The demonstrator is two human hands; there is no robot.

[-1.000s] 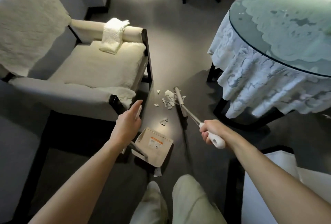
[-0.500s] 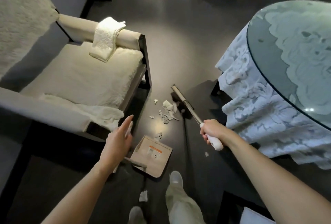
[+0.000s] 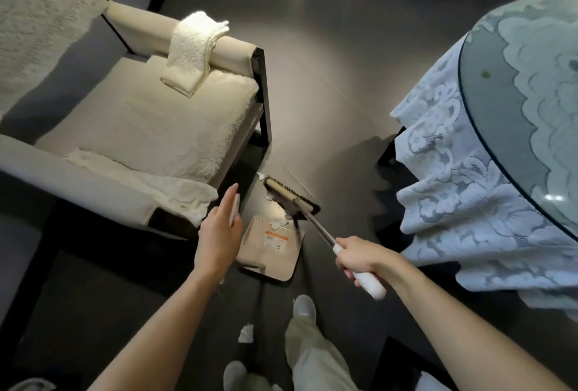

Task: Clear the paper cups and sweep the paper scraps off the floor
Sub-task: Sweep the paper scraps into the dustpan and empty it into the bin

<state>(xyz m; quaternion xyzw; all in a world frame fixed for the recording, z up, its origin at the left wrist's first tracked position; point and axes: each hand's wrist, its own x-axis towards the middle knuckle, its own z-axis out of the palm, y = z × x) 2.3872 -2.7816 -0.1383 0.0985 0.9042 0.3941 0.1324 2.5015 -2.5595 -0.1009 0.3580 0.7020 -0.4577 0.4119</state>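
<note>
1. The armchair [image 3: 140,127] is standing on the left stretch of floor, with a folded towel [image 3: 194,49] draped over its armrest. Its dark front leg is sitting close to the sweeping spot, so a wide stroke could knock the broom against it.
2. The left hand [image 3: 219,234] is resting against the white top of the dustpan handle [image 3: 235,207]. The fingers are lying long and the thumb is hidden, so I cannot tell whether it is clasping or only steadying the handle. If the hold is loose, the dustpan [image 3: 275,262] may be sliding back as the bristles are pushing in.
3. A stray scrap [image 3: 246,332] is lying behind the pan, near a shoe [image 3: 305,304]. A step could be treading on it or kicking it away.
4. The paper scraps [image 3: 281,221] are bunching at the pan's front lip, right under the broom head [image 3: 289,198]. Too hard a flick may be scattering them over the pan's sides or under the armchair.
5. One small scrap [image 3: 261,175] is lying just beyond the head's far end and is likely being missed by this stroke.
6. The right hand [image 3: 359,260] is gripping the broom [image 3: 316,228] firmly, fist wrapped round the shaft just above its white end.
7. The lace tablecloth [image 3: 453,187] is hanging from the round table [image 3: 500,93] near that elbow and could be snagging on it.
8. No paper cups are showing in this view.
</note>
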